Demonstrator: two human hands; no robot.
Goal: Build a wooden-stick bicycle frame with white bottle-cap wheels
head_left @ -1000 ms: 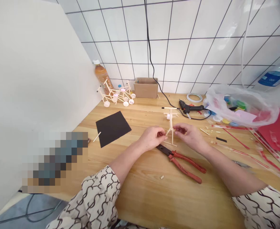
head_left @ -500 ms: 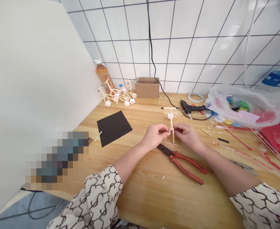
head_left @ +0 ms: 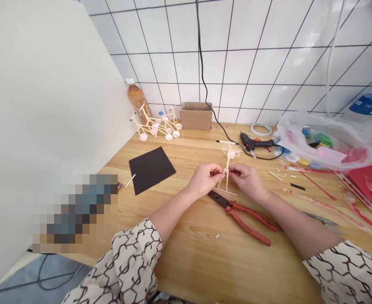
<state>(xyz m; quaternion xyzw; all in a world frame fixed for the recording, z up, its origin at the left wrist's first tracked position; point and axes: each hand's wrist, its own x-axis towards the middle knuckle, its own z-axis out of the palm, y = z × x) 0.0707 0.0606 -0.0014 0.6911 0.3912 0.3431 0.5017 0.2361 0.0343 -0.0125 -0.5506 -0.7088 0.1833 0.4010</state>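
Frame of thin pale wooden sticks, built like a small cycle, roughly upright between the two hands, over the middle-right of the pale wood-grain tabletop. Left hand has thumb and fingers in a narrow pinch at the stick joint; right hand pinches narrowly at the same joint from the other side, exact contact partly covered by the fingers. Frame's upper crossbar dark at its left end, a whitish round piece just below it; the lower crossbar lies near the nose of the red-handled, dark-jawed metal pliers, and whether it rests on the wood I cannot tell. Pliers between the forearms, handles toward the right one. Left of the hands: square black sheet, short pale stick across its left edge. Beyond, near the wall: cluster of similar pale stick models with white disc wheels, in front of an amber plastic bottle with white cap; open brown cardboard box to their right. Far right of the frame: black glue gun, white tape ring just behind it, translucent plastic bag of coloured pieces beside.
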